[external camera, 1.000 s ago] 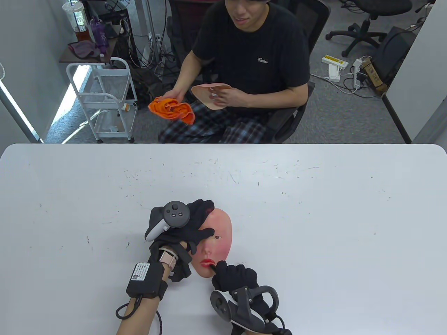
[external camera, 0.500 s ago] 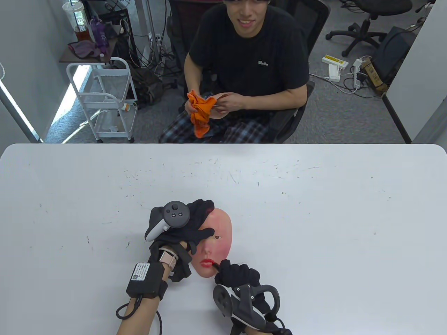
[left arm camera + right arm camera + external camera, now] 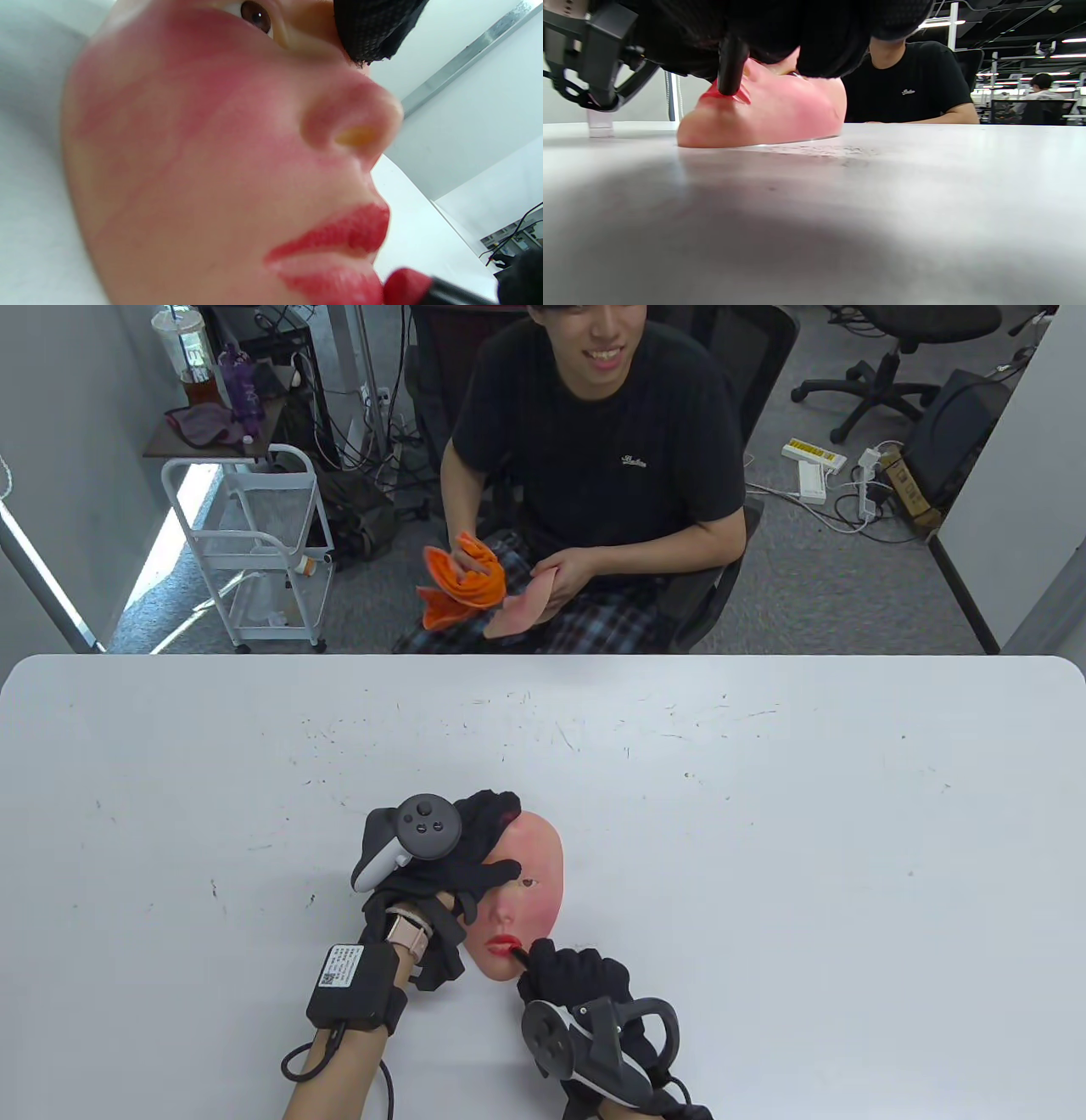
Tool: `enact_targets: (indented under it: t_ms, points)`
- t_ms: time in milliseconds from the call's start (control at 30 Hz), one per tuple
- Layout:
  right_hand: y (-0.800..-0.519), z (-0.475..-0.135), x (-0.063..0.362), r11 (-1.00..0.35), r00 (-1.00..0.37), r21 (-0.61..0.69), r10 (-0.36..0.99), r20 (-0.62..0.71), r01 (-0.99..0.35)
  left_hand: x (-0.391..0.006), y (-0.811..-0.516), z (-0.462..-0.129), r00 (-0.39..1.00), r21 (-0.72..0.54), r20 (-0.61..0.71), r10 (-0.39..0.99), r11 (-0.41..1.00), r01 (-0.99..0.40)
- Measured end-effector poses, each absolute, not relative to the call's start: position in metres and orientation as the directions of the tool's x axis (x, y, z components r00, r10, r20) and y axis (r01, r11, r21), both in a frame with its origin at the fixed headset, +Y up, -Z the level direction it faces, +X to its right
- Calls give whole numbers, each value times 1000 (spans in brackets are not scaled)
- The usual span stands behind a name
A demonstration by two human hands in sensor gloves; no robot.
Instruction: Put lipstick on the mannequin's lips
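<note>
Two hands work one mannequin face (image 3: 528, 891), which lies face-up near the desk's (image 3: 764, 831) front edge.

Both lips (image 3: 339, 250) are already red; the right hand (image 3: 577, 976) grips the lipstick (image 3: 418, 288) at their corner while the left hand (image 3: 462, 857) presses down on the brow. Judging by the smeared cheeks, a slip or too much pressure could streak colour past the lip line.

The mannequin face (image 3: 526, 891) lies on the table (image 3: 764, 831) near its front edge, the left hand (image 3: 450, 857) resting on its left side, the right hand (image 3: 577, 980) just before its chin holding the lipstick (image 3: 517, 954) against the lips (image 3: 506, 943).
</note>
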State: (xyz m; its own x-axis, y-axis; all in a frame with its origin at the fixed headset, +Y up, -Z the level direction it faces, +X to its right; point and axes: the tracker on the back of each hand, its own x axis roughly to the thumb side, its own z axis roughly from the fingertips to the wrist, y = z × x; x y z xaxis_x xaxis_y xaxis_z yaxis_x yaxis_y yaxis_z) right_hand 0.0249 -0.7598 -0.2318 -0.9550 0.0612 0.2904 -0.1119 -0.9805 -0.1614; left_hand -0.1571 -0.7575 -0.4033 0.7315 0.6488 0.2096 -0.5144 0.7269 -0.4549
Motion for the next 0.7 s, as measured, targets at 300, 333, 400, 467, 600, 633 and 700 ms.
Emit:
enact_targets:
  t_ms: [300, 333, 400, 467, 600, 633, 700]
  points:
    - [-759, -233, 23, -986, -972, -164, -8, 236, -32, -157, -757, -403, 732, -453, 209, 649, 727, -515]
    - [-759, -233, 23, -986, -971, -162, 1, 238, -41, -157, -758, -403, 732, -453, 209, 648, 728, -515]
    - [-758, -232, 24, -982, -964, -173, 21, 265, -69, -157, -758, -403, 731, -454, 209, 650, 726, -516]
    - [-758, -230, 22, -979, -953, -176, 45, 300, -102, -157, -758, -403, 730, -455, 209, 651, 725, -517]
    - [-757, -229, 19, -979, -955, -187, 20, 295, -79, -157, -758, -403, 731, -454, 208, 650, 726, -517]
    - [-757, -229, 20, -979, -956, -186, 21, 293, -78, -157, -758, -403, 730, -453, 208, 651, 725, -518]
    - [-757, -229, 21, -980, -958, -185, 18, 287, -74, -157, -758, -403, 729, -454, 207, 652, 725, -519]
